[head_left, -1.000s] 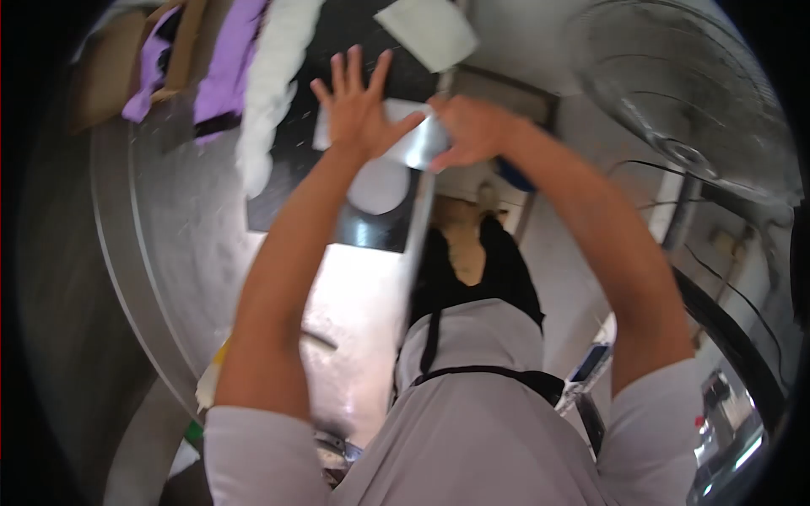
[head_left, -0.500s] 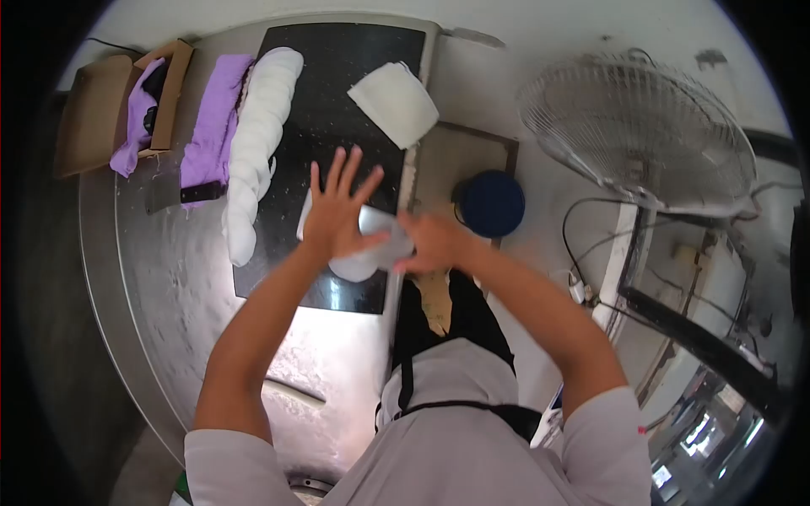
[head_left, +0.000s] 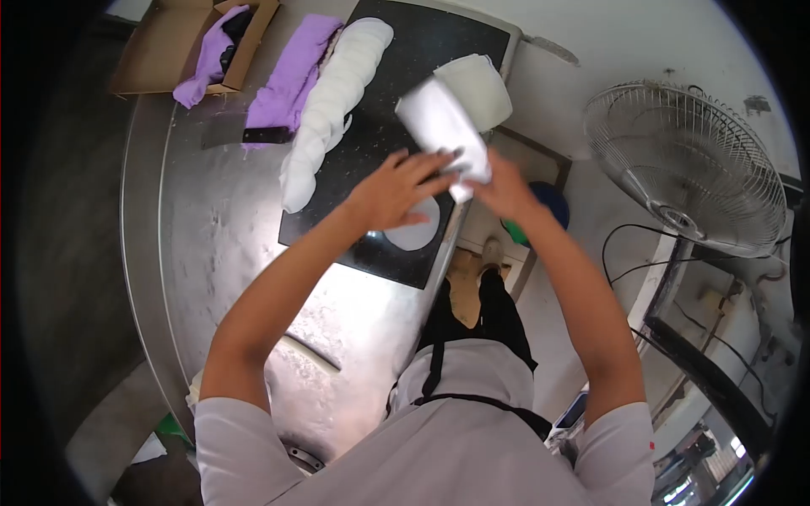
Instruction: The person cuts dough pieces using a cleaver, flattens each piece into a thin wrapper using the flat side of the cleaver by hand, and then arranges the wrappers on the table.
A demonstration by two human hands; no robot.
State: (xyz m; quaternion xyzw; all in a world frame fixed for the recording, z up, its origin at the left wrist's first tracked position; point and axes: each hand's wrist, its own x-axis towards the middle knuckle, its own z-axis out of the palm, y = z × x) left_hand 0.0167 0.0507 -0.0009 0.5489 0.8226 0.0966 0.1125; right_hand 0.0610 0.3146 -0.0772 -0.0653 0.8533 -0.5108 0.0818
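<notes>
My right hand grips the near end of a shiny flat metal scraper-like piece, blurred by motion and tilted over the black board. Fingers spread, my left hand lies against or just above its near part; contact is unclear. Below that hand a pale round disc rests on the board. A long row of overlapping white discs runs along the board's left edge. Beyond the metal piece is a folded off-white cloth.
Left of the discs lie a purple cloth and a black-handled knife. An open cardboard box stands at the upper left. A thin rod is on the metal table. To the right are a fan and a blue-topped container.
The metal piece has swung up and away from the board's near part, toward the cloth. My left hand has turned rightward, and the round disc now shows more fully.
</notes>
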